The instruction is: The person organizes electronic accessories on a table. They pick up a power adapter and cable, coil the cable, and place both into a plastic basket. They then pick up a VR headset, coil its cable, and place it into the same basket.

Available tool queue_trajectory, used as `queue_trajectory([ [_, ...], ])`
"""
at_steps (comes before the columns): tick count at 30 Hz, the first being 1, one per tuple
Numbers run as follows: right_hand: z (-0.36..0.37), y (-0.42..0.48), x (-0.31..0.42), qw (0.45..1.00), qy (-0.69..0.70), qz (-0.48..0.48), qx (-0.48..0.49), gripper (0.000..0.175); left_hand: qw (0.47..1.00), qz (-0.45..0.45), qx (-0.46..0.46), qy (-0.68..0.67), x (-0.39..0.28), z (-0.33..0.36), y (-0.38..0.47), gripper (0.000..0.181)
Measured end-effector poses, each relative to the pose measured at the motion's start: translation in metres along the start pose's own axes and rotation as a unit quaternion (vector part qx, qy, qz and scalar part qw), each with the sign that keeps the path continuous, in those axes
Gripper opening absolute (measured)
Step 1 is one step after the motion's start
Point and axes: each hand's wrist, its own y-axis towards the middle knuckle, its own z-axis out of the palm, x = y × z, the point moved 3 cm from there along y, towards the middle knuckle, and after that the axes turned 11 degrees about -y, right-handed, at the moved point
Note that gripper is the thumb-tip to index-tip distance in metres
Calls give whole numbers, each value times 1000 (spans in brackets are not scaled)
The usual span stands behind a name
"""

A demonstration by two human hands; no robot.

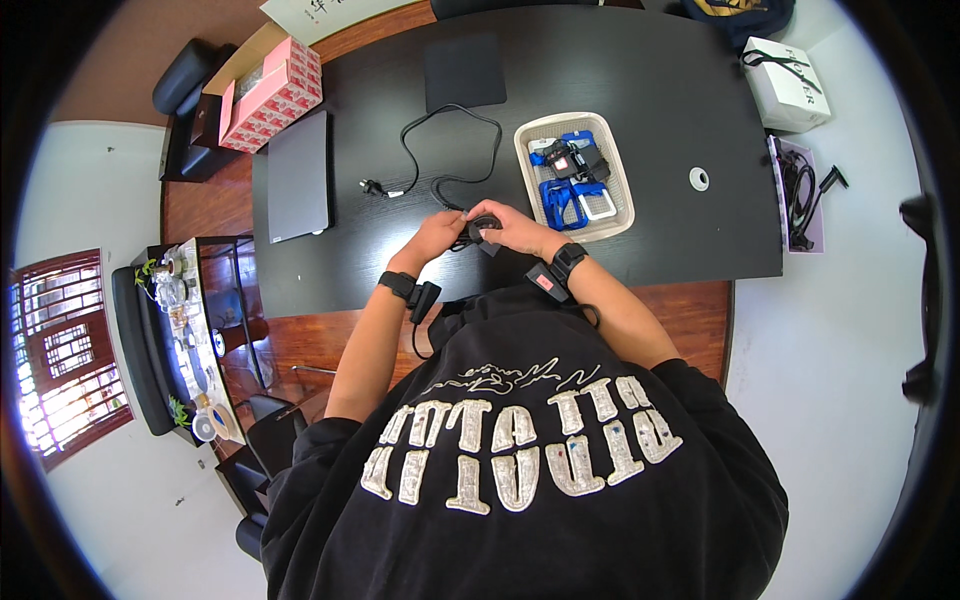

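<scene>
Both hands meet over a dark table near its front edge. My left hand point(437, 235) pinches part of a bunched black cable point(463, 238) beside its fingertips. In my right hand point(523, 231) is a coiled part of the same black bundle, held around a dark round piece point(486, 223); its exact kind is partly hidden by the fingers. From the bundle a black power cord point(498, 142) loops away over the table and ends in a plug point(369, 187) with a white tag. Both wrists wear black straps with small devices.
Right of the hands, a cream plastic basket point(625, 220) holds blue lanyards, badge holders and a black adapter. A closed laptop point(298, 176) lies left, a black mat point(465, 73) farther back. Beyond the table are a pink patterned box point(274, 101), a white gift bag point(786, 86) and a purple bin point(817, 238) of cables.
</scene>
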Motion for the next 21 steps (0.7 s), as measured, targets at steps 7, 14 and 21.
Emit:
queue_trajectory([
  [7,-9,-3,3,1000,23,-21,-3,42,980,-94,58,-163,-2,6,8,33],
  [14,-18,-10,10,993,-109,-23,-27,55,927,-106,67,-353,-12,2,1,31],
  [21,-24,-11,3,987,-147,0,-69,55,924,-19,-42,-379,4,-11,17,33],
])
